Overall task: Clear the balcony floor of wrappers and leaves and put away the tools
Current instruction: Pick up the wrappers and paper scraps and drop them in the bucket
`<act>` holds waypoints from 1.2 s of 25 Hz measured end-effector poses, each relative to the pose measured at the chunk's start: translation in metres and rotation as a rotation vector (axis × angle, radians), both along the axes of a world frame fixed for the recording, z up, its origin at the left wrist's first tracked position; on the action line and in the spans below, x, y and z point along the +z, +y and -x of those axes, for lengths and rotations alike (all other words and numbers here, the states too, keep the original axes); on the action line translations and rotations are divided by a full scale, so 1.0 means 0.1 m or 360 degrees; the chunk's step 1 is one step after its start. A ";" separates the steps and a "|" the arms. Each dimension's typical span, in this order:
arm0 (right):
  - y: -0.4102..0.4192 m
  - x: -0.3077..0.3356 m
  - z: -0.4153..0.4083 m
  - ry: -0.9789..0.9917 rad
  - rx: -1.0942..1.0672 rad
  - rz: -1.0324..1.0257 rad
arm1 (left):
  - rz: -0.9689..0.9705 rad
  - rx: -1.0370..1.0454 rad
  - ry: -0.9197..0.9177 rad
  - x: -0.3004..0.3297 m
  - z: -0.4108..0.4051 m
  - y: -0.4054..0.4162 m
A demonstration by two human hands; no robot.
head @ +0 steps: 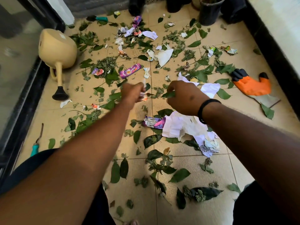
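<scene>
Reaching out over the tiled balcony floor [90,114], both arms are stretching forward side by side; the left hand [132,93] is clenching around a small crumpled wrapper [143,95], white with a red-orange edge, blurred by motion; the right hand [185,98], a black band at its wrist, is pinching a green leaf [168,94] between curled fingers; leaves, fresh and dried, are lying scattered across nearly every tile, too many to count; wrappers and torn white paper are lying among them, including one flat purple wrapper [129,71] just beyond the hands and a heap of crumpled white paper [181,125] under the right wrist; one beige watering can [56,51] is lying tipped on its side at the left, spout pointing toward the camera; one orange and black glove [250,84] is lying at the right by the wall; two teal-handled tools are showing, one [97,18] at the far left corner, one [36,143] near the left edge, partly hidden by dark clothing; dark plant pots [209,12] at the far end are being cut off by the frame, their count unclear.
</scene>
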State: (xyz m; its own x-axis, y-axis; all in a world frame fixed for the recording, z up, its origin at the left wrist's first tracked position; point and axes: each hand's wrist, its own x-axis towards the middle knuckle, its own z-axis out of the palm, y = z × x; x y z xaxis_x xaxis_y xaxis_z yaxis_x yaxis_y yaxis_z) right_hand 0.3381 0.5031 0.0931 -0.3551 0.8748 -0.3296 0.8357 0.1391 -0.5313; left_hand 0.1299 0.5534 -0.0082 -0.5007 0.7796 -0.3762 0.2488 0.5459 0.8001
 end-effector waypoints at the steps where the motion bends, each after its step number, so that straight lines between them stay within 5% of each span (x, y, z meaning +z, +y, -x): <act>1: 0.01 0.00 -0.01 0.0037 -0.0060 -0.0019 | 0.0114 -0.0338 -0.0177 0.22 0.05 0.11; 3: 0.01 0.00 -0.02 0.0065 -0.0098 -0.0042 | 0.0217 -0.0842 -0.0167 0.59 0.15 0.21; 6: 0.00 -0.02 -0.04 0.0067 -0.0087 -0.0073 | 0.0065 -0.1070 -0.0001 0.78 0.17 0.12; 10: 0.00 -0.01 -0.01 0.0178 -0.0121 -0.0244 | 0.0275 -0.1712 -0.0131 0.89 -0.03 0.08; 14: 0.02 -0.08 0.15 0.0189 -0.0205 -0.0340 | 0.0330 -0.1946 -0.0327 1.04 -0.16 0.20; 18: -0.03 -0.11 0.22 0.0159 -0.0168 -0.0325 | 0.0412 -0.1468 -0.0204 0.79 0.21 0.24; 21: -0.10 -0.13 0.19 0.0101 -0.0055 -0.0196 | 0.0422 -0.0714 0.0403 0.09 0.78 0.28; 25: -0.25 -0.13 0.29 0.0117 0.0120 -0.0064 | 0.0565 0.0220 0.0487 -0.87 1.57 0.09; 27: -0.32 -0.12 0.32 0.0117 0.0193 -0.0076 | 0.0514 0.0206 0.0672 -1.15 1.73 -0.01; 30: -0.34 -0.12 0.30 0.0102 0.0220 -0.0106 | 0.0415 0.0231 0.0559 -1.17 1.69 -0.14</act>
